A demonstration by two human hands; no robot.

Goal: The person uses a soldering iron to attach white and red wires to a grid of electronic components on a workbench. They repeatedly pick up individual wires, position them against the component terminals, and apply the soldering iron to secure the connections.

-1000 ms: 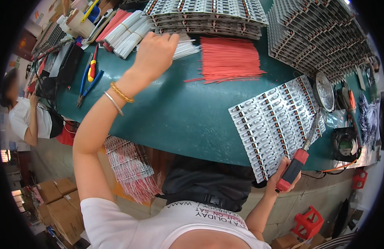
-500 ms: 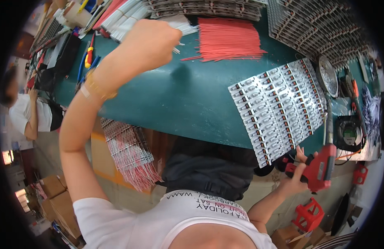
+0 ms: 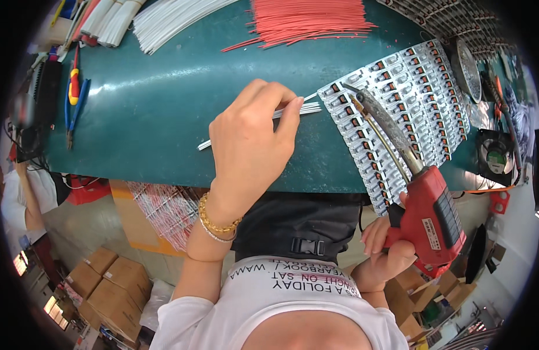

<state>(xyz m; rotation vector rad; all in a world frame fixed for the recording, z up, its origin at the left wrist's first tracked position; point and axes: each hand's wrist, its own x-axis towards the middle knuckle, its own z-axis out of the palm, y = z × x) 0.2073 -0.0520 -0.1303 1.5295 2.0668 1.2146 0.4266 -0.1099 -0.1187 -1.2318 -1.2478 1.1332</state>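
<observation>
The green worktable (image 3: 135, 140) carries the component-filled circuit-board panel (image 3: 413, 96) near its front edge, and the white wire pile (image 3: 176, 20) behind. The soldering gun (image 3: 434, 216), clasped by the right hand (image 3: 393, 255), has swung over the panel's left column; tip contact is unclear. The left hand (image 3: 255, 134) has come from the pile, fingertips pinched on white wires (image 3: 307, 109), bringing wire ends and tip close together.

White wires (image 3: 308, 109) are now brought in the left hand (image 3: 252, 137) beside the panel (image 3: 424, 96), red soldering gun (image 3: 428, 216) is swung over its left column
</observation>
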